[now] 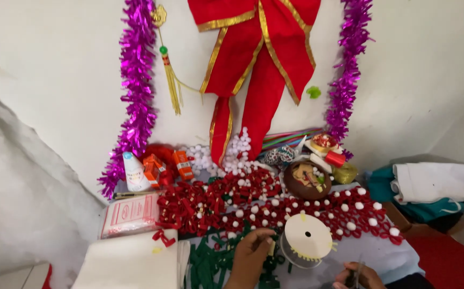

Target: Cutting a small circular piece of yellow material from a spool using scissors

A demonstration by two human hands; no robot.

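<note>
Left hand (pixel 252 250): pinching a small pale piece beside the round cream ribbon spool (pixel 308 237).
Right hand (pixel 359 276): gripping scissors, partly cropped.
Done: many red felt loops with white pompoms (pixel 296 211) behind the spool.
Left: green felt strips (pixel 210 263) loose.

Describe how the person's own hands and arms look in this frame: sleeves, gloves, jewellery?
Both are bare. The left hand and its forearm show no sleeve, glove, ring or watch. The right hand is cut off by the frame edge; the visible part is bare too.

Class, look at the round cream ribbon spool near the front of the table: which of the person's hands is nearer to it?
Left. The left hand sits just beside the cream ribbon spool, its fingertips almost at the rim. The right hand lies lower, below and right of the spool, at the frame's bottom edge.
</note>
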